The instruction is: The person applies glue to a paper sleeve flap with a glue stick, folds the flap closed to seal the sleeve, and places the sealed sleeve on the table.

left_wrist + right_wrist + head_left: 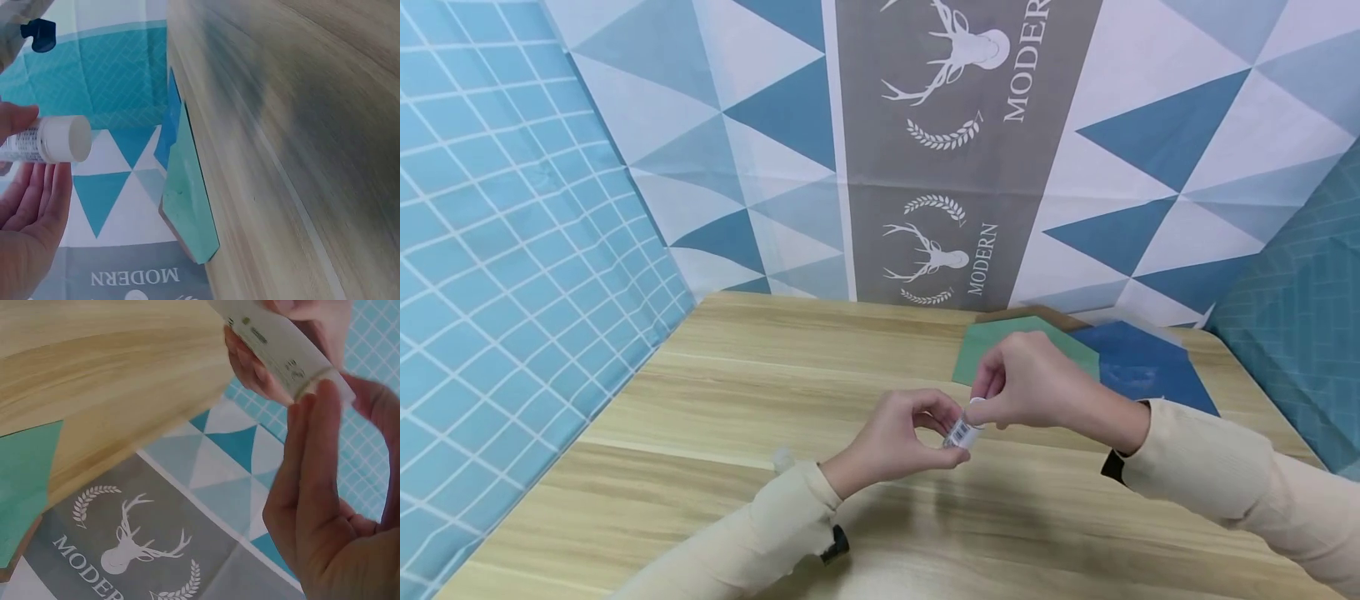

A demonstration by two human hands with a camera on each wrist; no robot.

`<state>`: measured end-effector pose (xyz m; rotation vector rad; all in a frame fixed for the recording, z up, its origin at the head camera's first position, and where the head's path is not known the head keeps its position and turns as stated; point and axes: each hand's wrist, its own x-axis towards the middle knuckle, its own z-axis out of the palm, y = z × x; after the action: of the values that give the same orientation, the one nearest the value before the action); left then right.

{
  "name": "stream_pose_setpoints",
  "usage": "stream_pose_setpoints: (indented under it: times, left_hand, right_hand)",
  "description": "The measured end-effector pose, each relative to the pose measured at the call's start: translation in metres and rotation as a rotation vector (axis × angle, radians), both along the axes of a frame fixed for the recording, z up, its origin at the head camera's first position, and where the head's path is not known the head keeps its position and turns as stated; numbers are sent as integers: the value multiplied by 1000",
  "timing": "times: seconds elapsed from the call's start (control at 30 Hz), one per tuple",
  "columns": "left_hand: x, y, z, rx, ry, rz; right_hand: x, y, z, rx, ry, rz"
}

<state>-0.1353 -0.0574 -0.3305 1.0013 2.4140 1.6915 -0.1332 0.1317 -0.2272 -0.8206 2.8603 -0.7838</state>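
Note:
A small white bottle (961,435) with a printed label and barcode is held between both hands above the wooden table. My left hand (898,435) grips the bottle's body, thumb on the near side and fingers curled round the far side. From the upper right, my right hand (1028,383) pinches the white cap (976,412) between thumb and fingers. In the right wrist view, the right hand's fingertips (326,394) lie against that end of the bottle (281,353). The bottle is tilted, and the fingers hide part of its label.
On the table (715,417) at the back right lie a green sheet (992,342) and a blue sheet (1150,367), overlapping, with a brown one behind. A small translucent item (782,458) sits beside the left sleeve. Patterned cloth panels (775,125) stand behind and at both sides.

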Motion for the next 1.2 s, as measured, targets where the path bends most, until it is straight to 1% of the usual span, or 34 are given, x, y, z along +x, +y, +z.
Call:
stream_pose_setpoints:
  times: [0.07,0.1,0.2,0.33,0.4,0.5,0.6,0.73,0.9,1.0,1.1,1.2]
  left_hand:
    - [1,0,-1,-5,13,18]
    - [1,0,-1,-8,20,25]
    - [0,-2,0,-6,3,23]
    - [-2,-5,4,10,-55,-1]
    - [-2,-7,5,16,-79,-20]
    - [-2,-8,6,20,-95,-50]
    - [-2,-8,6,29,-94,-74]
    - [-2,-7,4,40,-61,-88]
    - [-3,-6,5,42,-3,-97]
    - [-3,-6,6,42,10,-99]
    - [-2,-6,6,36,20,-96]
    - [-2,-6,6,29,37,-82]
  right_hand:
    - [1,0,-3,0,22,-5]
    - [2,0,-3,0,42,16]
    - [0,4,-3,18,131,140]
    - [-5,13,5,33,214,340]
    - [-7,17,8,33,221,406]
    - [-9,19,11,19,196,465]
    - [-9,19,10,2,181,497]
    - [-9,19,10,1,166,517]
    - [-8,19,11,-4,185,539]
    - [-8,18,10,-16,202,551]
    - [-8,18,9,-30,217,542]
    - [-8,17,6,-47,246,490]
